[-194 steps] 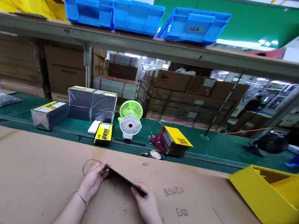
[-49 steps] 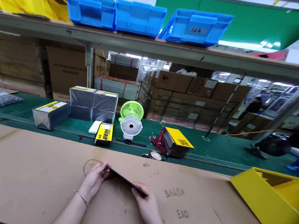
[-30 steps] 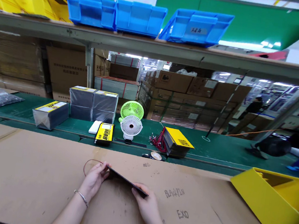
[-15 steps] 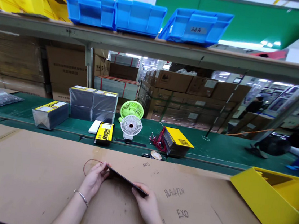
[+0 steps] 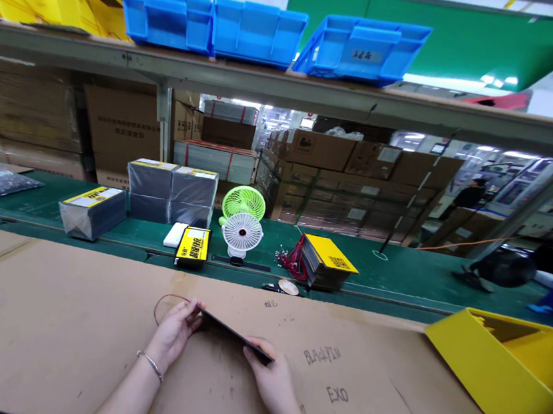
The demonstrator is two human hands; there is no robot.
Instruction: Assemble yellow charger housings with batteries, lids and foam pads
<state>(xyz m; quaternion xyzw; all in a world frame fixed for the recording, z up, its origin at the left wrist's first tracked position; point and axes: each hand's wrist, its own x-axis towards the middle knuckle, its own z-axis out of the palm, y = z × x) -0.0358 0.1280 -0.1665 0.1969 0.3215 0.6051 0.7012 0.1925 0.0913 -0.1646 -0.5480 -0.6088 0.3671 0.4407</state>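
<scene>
A thin dark flat panel (image 5: 235,333) is held up at a slant above the cardboard sheet (image 5: 90,332), seen nearly edge-on. My left hand (image 5: 175,332) grips its upper left end between thumb and fingers. At its lower right end my right hand (image 5: 270,375) is closed on the edge. A thin reddish wire (image 5: 158,305) loops out beside my left hand; where it joins the panel is hidden. The panel's far face cannot be seen.
A yellow bin (image 5: 497,382) stands on the cardboard at right. Behind lie a stack of yellow-topped panels (image 5: 327,267) with red wires, a white fan (image 5: 242,233), a green fan (image 5: 237,195), a yellow-black pack (image 5: 194,245) and wrapped blocks (image 5: 94,215). Blue bins (image 5: 257,33) line the shelf above.
</scene>
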